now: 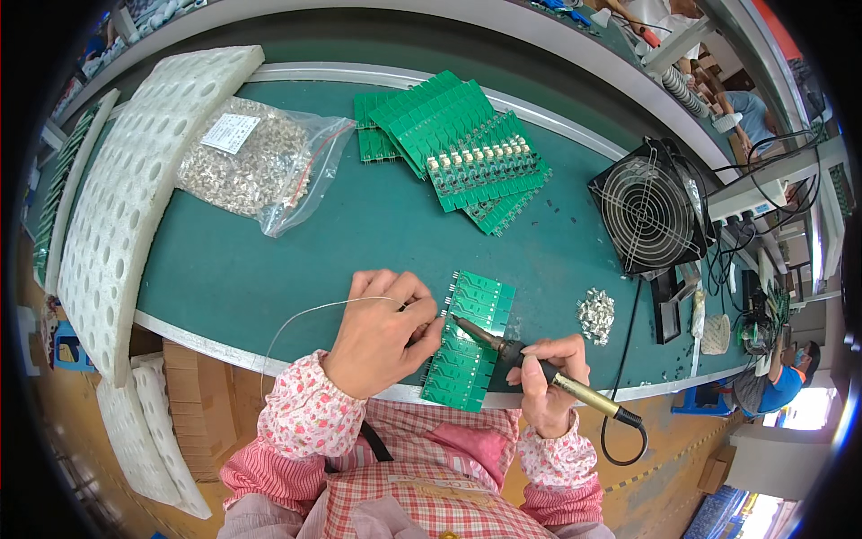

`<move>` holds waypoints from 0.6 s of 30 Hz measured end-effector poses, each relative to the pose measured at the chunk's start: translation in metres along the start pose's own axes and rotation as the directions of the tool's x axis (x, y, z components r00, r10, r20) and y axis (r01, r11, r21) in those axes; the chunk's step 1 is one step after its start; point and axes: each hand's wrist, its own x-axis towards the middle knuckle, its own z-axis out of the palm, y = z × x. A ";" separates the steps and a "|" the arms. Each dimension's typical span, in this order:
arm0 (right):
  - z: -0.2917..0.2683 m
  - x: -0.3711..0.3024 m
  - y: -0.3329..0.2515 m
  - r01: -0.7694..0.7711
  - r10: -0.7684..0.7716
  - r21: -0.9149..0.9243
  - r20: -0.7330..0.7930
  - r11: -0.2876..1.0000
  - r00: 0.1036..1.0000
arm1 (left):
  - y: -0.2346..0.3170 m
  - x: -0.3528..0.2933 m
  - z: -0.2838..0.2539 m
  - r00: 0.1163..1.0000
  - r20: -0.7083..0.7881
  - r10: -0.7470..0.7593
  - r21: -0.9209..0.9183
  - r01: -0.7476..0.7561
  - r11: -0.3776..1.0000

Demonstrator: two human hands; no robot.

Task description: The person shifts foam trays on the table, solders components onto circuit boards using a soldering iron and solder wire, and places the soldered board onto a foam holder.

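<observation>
A green circuit board panel (467,359) lies near the front edge of the green work surface, its rows of pads facing up. My right hand (552,382) is closed round a soldering iron (579,389) with a black grip and a brass-coloured handle. The iron's tip touches or nearly touches the panel's left edge. At that same edge, my left hand (384,328) pinches a thin solder wire (310,312), which loops back to the left and down. The wire's end is hidden by my fingers.
Behind lie stacked green circuit boards (440,126), one bearing a row of white connectors. A bag of small metal parts (242,162) and a white foam tray (135,198) stand left. To the right are a black fan (646,211), loose small parts (595,316) and cables.
</observation>
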 end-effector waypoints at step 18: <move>0.001 0.001 0.000 -0.023 0.023 0.003 -0.019 1.000 1.000 | 0.001 0.001 0.002 1.000 0.010 0.007 0.024 -0.007 1.000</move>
